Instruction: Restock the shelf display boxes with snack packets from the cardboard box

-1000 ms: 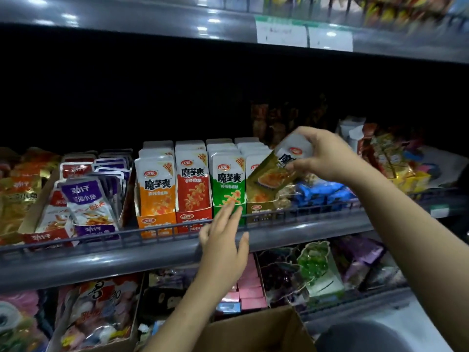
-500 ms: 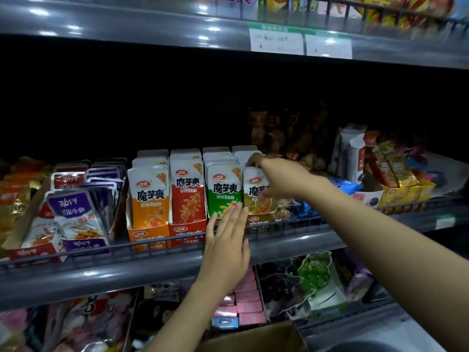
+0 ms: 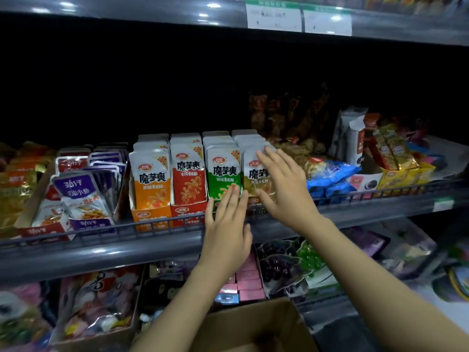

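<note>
The right hand [image 3: 284,185] is spread flat, fingers straight and slightly fanned, its palm laid against the front of the gold snack packet [image 3: 253,177] at the right end of the row; it grips nothing, and whether it presses or only touches cannot be told. The left hand [image 3: 228,226] is likewise flat with fingers straight and close together, the fingertips [image 3: 234,193] lying on the lower front of the green snack packet [image 3: 221,174] just left of the gold one, while the heel of the hand hangs in front of the grey shelf edge [image 3: 101,252]. The two hands are near one another but apart. Further left in the same row stand the red snack packet [image 3: 188,175] and the orange snack packet [image 3: 149,180], each upright in its own display box, the red display box [image 3: 186,212] and orange display box [image 3: 149,216] showing behind the wire rail [image 3: 76,231]. More packets stand behind each front one. The cardboard box [image 3: 253,326] sits open below both forearms, at the bottom of the view. Left of the row are purple fish-snack packets [image 3: 76,189]; right of it are blue bags [image 3: 332,174].
</note>
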{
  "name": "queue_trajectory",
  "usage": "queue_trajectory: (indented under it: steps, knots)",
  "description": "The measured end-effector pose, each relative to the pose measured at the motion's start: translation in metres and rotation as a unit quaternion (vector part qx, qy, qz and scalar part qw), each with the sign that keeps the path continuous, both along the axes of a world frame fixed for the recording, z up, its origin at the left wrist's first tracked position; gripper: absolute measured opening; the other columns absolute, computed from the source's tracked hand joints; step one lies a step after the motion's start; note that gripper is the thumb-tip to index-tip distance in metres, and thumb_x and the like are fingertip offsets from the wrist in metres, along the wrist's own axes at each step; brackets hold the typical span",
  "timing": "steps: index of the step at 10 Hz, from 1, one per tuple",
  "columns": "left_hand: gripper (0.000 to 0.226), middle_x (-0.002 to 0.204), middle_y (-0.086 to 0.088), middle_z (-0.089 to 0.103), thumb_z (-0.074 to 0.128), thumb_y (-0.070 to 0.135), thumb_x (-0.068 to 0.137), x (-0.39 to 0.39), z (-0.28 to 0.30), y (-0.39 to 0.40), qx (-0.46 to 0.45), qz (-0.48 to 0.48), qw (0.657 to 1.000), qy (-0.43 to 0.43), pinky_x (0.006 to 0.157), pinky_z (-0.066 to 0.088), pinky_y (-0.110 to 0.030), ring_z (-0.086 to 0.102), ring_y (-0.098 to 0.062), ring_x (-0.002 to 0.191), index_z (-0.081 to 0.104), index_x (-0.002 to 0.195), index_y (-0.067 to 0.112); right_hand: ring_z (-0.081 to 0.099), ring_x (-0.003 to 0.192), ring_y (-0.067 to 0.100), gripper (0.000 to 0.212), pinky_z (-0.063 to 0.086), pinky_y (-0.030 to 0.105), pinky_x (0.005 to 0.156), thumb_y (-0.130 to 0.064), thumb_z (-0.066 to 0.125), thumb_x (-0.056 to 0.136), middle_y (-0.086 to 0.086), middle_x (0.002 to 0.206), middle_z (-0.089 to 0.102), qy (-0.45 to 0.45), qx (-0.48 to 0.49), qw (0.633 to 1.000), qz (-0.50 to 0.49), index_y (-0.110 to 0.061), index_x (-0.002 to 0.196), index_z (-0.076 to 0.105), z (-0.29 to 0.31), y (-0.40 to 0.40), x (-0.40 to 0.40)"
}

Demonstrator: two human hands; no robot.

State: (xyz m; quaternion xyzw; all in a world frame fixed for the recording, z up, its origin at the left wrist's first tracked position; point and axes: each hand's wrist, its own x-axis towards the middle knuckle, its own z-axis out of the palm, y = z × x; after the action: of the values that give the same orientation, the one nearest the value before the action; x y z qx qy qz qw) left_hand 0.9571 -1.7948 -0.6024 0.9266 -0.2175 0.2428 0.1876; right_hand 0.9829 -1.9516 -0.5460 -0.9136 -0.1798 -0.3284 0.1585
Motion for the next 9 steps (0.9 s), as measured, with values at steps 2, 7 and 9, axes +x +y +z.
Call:
queue_trajectory:
  steps: [2,7,9]
  knots:
    - [0.041,0.123,-0.004,0.060,0.040,0.024,0.085,-0.057,-0.046,0.023,-0.157,0.005,0.987,-0.016,0.100,0.028,-0.030,0.049,-0.018,0.116,0.061,0.119,0.012,0.045,0.122,0.021,0.051,0.033,0.033,0.106,-0.039,0.050,0.086,0.002,0.131,0.055,0.126,0.115,0.981,0.089,-0.015,0.131,0.053,-0.109,0.020,-0.071]
    - [0.054,0.151,-0.016,0.029,0.045,0.018,0.096,-0.132,-0.274,0.114,-0.012,0.215,0.767,0.604,0.112,0.027,-0.035,0.031,-0.033,0.138,0.029,0.145,0.006,0.050,0.123,0.021,0.048,0.041,0.022,0.095,-0.026,0.055,0.095,0.004,0.140,0.048,0.673,0.103,0.728,0.078,-0.015,0.140,0.042,-0.322,0.085,-0.154]
    - [0.046,0.145,-0.018,0.039,0.045,0.017,0.099,-0.133,-0.306,0.110,-0.002,0.224,0.741,0.633,0.096,0.036,-0.023,0.041,-0.030,0.132,0.035,0.140,0.000,0.051,0.120,0.020,0.037,0.041,0.020,0.087,-0.015,0.049,0.098,0.004,0.133,0.053,0.725,0.187,0.658,0.084,-0.015,0.135,0.047,-0.351,0.102,-0.141]
